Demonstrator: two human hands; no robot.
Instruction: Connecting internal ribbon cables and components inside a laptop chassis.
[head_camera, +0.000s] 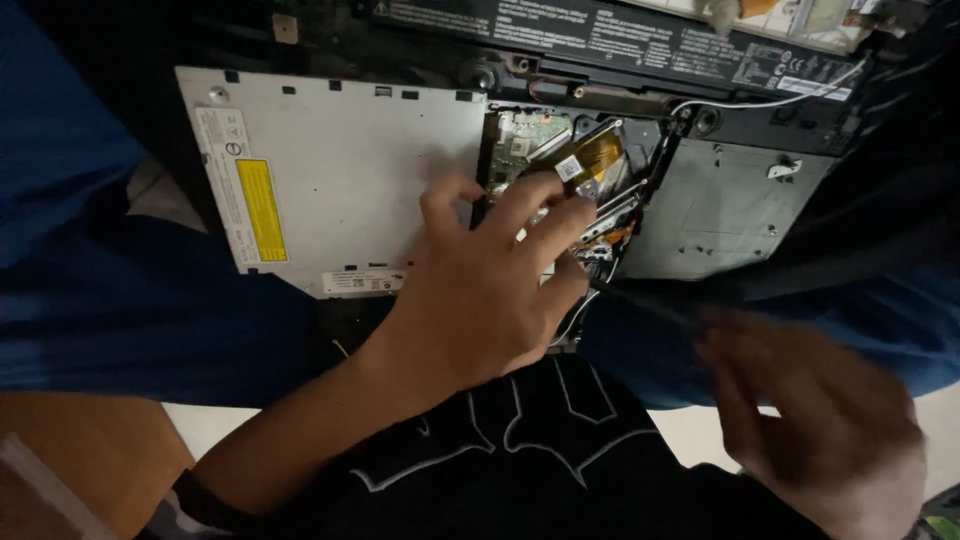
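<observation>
Left hand lies flat and spread on the opened laptop in the lap, fingertips on the circuit board by the amber flex cable, gripping nothing; right hand is blurred and away from the chassis, looks half-curled, can't tell if it holds anything. My take: press only on metal, not the flex or white wire. Silver optical drive carries a yellow rectangular label at its left end and a white strip sticker on its near edge; white-print labels run along the black top bar.

Left hand flat on opened laptop; right hand blurred, apart.
</observation>
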